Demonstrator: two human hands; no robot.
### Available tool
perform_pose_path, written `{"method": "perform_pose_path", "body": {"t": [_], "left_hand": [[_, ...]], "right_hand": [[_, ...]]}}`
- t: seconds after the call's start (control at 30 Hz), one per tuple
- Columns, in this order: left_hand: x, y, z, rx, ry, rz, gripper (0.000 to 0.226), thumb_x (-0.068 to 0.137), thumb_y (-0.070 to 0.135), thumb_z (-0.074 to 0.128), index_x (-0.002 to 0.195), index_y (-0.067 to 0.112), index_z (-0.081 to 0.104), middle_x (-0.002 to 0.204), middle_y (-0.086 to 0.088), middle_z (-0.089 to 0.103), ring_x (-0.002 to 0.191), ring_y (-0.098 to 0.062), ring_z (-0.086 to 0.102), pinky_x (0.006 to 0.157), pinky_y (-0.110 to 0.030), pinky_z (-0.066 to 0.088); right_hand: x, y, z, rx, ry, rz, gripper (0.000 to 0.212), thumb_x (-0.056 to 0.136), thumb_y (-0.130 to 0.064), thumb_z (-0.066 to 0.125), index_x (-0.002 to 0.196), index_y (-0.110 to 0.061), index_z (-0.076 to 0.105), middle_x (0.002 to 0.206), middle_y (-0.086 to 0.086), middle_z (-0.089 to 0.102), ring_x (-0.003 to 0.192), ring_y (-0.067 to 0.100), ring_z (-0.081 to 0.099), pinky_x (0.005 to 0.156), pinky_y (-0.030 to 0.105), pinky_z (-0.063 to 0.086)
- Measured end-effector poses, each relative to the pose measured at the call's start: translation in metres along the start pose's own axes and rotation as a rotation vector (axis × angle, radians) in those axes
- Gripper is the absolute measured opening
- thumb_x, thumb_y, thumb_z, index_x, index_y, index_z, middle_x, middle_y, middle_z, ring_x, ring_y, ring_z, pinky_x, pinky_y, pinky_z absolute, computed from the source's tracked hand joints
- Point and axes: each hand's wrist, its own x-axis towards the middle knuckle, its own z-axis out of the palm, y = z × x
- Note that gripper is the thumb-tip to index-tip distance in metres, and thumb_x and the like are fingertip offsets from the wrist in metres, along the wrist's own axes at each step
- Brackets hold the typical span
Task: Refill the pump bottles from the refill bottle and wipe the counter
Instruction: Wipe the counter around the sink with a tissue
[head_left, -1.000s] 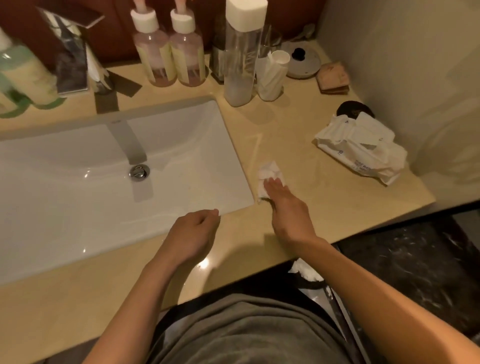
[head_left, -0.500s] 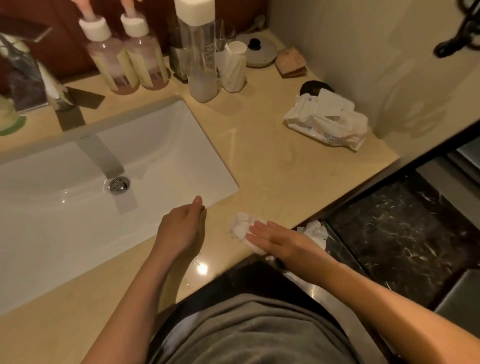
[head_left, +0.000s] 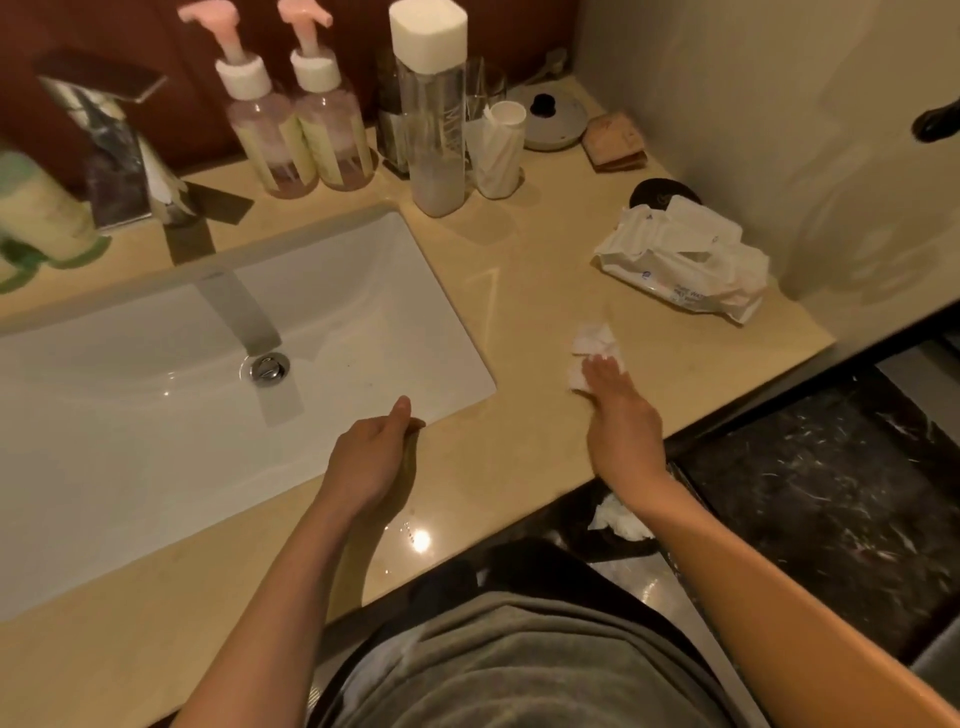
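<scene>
While the right hand (head_left: 621, 415) presses a crumpled white tissue (head_left: 592, 345) against the worktop (head_left: 519, 312), fingers laid straight over its near half, the left hand (head_left: 371, 457) rests idle at the near corner of the sink (head_left: 156, 415), loosely curled and holding nothing. The two hands sit well apart. Far beyond the left hand, against the back wall, stand the two pump bottles (head_left: 301, 140). The tall capped refill bottle (head_left: 434, 130) is just to their right, so I take wiping to be the step in hand. The tissue is small and only pinned under the fingers. On damp stone it could shred or slip free mid-stroke. A pull toward the near edge might carry it off the worktop, where another crumpled scrap (head_left: 621, 519) lies below the right wrist. A wide sweep away from the body could nudge the pack of wipes (head_left: 680, 260) lying beyond the right hand. A longer one could reach the refill bottle, which looks narrow enough to topple. A few droplets (head_left: 410, 530) glint by the left wrist, and they would be missed if the wiping stays on the right hand's side.
</scene>
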Motion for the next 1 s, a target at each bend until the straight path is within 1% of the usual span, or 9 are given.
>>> {"method": "perform_pose_path", "body": {"t": [0.13, 0.27, 0.33, 0.4, 0.5, 0.6, 0.77, 0.9, 1.0], "left_hand": [[0.000, 0.000, 0.002, 0.022, 0.014, 0.001, 0.051, 0.101, 0.042, 0.023, 0.112, 0.020, 0.068, 0.123, -0.006, 0.062, 0.108, -0.021, 0.052, 0.087, -0.028, 0.033], [0.000, 0.000, 0.002, 0.031, 0.028, 0.004, 0.048, 0.100, 0.042, 0.027, 0.108, 0.021, 0.069, 0.119, -0.007, 0.063, 0.096, -0.018, 0.051, 0.084, -0.029, 0.033], [0.001, 0.000, 0.001, 0.038, 0.023, -0.003, 0.048, 0.100, 0.043, 0.028, 0.105, 0.022, 0.070, 0.118, -0.007, 0.064, 0.095, -0.017, 0.050, 0.084, -0.029, 0.034], [0.003, 0.001, 0.002, 0.053, 0.015, -0.007, 0.049, 0.100, 0.043, 0.027, 0.107, 0.021, 0.070, 0.119, -0.008, 0.063, 0.095, -0.017, 0.049, 0.085, -0.029, 0.033], [0.003, 0.002, 0.003, 0.073, 0.018, -0.009, 0.050, 0.100, 0.043, 0.026, 0.110, 0.019, 0.068, 0.121, -0.009, 0.062, 0.095, -0.017, 0.047, 0.085, -0.030, 0.033], [0.004, 0.004, 0.003, 0.075, 0.023, -0.017, 0.049, 0.100, 0.043, 0.028, 0.110, 0.018, 0.069, 0.120, -0.010, 0.062, 0.095, -0.017, 0.047, 0.085, -0.030, 0.033], [0.004, 0.004, 0.004, 0.067, 0.047, -0.029, 0.044, 0.099, 0.042, 0.033, 0.104, 0.021, 0.071, 0.117, -0.008, 0.064, 0.097, -0.020, 0.051, 0.084, -0.030, 0.035], [0.001, 0.000, 0.008, 0.043, 0.084, -0.025, 0.041, 0.099, 0.041, 0.035, 0.103, 0.022, 0.071, 0.114, -0.008, 0.066, 0.095, -0.019, 0.052, 0.083, -0.032, 0.037], [0.002, 0.000, 0.010, 0.036, 0.103, -0.043, 0.041, 0.098, 0.041, 0.037, 0.106, 0.020, 0.071, 0.116, -0.008, 0.065, 0.098, -0.021, 0.052, 0.086, -0.034, 0.039]], "right_hand": [[-0.024, -0.046, 0.021, 0.000, -0.102, -0.341, 0.066, 0.080, 0.021, 0.046, 0.139, -0.008, 0.040, 0.147, 0.006, 0.037, 0.135, 0.015, 0.036, 0.110, 0.018, -0.010], [-0.051, -0.056, 0.017, 0.069, -0.310, -0.618, 0.066, 0.044, 0.019, 0.079, 0.106, -0.003, 0.069, 0.109, 0.016, 0.068, 0.098, 0.029, 0.067, 0.094, 0.035, 0.049], [-0.053, -0.058, -0.005, 0.147, -0.505, -0.626, 0.064, 0.063, 0.021, 0.068, 0.121, -0.008, 0.062, 0.122, 0.016, 0.062, 0.108, 0.034, 0.061, 0.083, 0.046, 0.054], [-0.048, -0.048, -0.026, 0.152, -0.722, -0.527, 0.052, 0.090, 0.009, 0.048, 0.134, -0.019, 0.051, 0.135, 0.010, 0.054, 0.121, 0.028, 0.052, 0.100, 0.041, 0.044], [-0.029, -0.033, -0.064, 0.374, -0.867, -0.247, 0.041, 0.099, -0.011, 0.039, 0.121, -0.039, 0.057, 0.126, -0.007, 0.058, 0.108, 0.020, 0.059, 0.097, 0.038, 0.047], [-0.002, -0.011, -0.109, 0.356, -0.727, -0.191, 0.036, 0.099, -0.016, 0.040, 0.114, -0.046, 0.052, 0.118, -0.008, 0.063, 0.074, 0.000, 0.062, 0.071, 0.021, 0.053], [0.034, 0.044, -0.156, 0.190, -0.005, 0.064, 0.040, 0.096, -0.005, 0.040, 0.125, -0.027, 0.056, 0.112, -0.001, 0.063, 0.056, -0.004, 0.053, 0.055, 0.010, 0.041], [0.034, 0.080, -0.132, -0.039, 0.291, 0.266, 0.040, 0.095, -0.001, 0.040, 0.130, -0.013, 0.055, 0.107, 0.019, 0.066, 0.087, 0.033, 0.061, 0.076, 0.038, 0.049], [0.031, 0.101, -0.092, -0.091, 0.224, 0.325, 0.042, 0.094, 0.004, 0.038, 0.131, -0.010, 0.053, 0.127, 0.019, 0.055, 0.115, 0.038, 0.052, 0.094, 0.045, 0.044]]}}
